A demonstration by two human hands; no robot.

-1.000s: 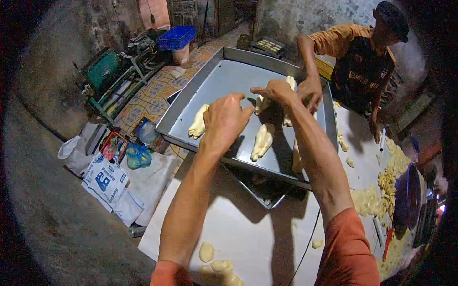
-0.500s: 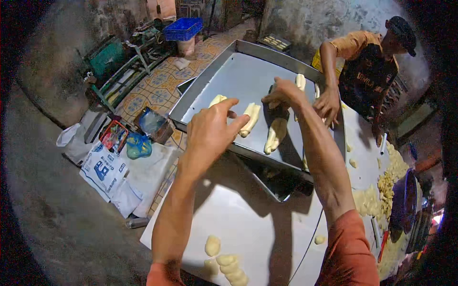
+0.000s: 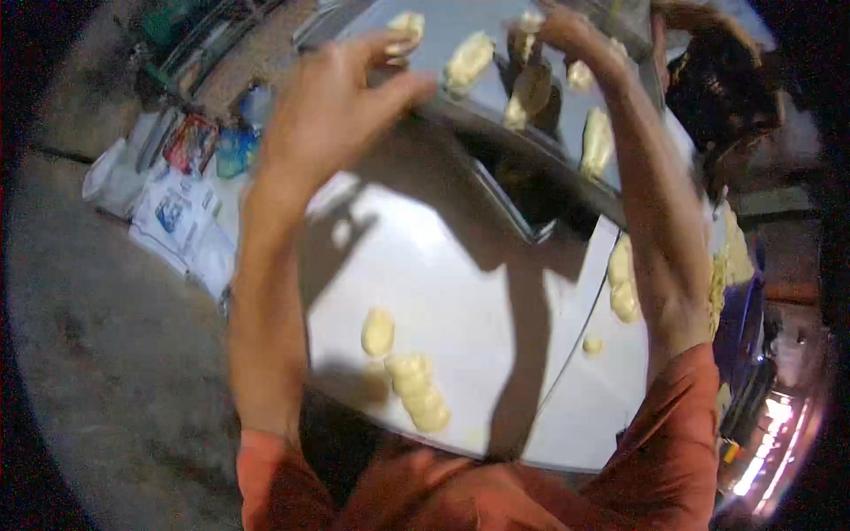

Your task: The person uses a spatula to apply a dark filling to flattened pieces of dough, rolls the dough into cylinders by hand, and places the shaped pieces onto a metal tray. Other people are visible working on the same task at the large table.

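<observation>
My left hand hangs over the near-left rim of a big metal tray, thumb spread apart from the fingers. Just past its fingertips lies a pale dough roll, and another dough roll sits to the right of the thumb. My right hand, blurred at the top edge, reaches over the tray beside a dough piece; its grip is not clear. Beneath it, a shaded dough roll lies on the tray. Another dough roll rests by my right forearm.
On the white table lie a lumpy dough strip, a small oval dough piece and more dough by my right arm. A second person is at the upper right. A white printed sack lies at left.
My view has tipped down toward me, so the tray sits higher in the picture. Both hands stay over the tray. More dough shows on the table by my right forearm.
</observation>
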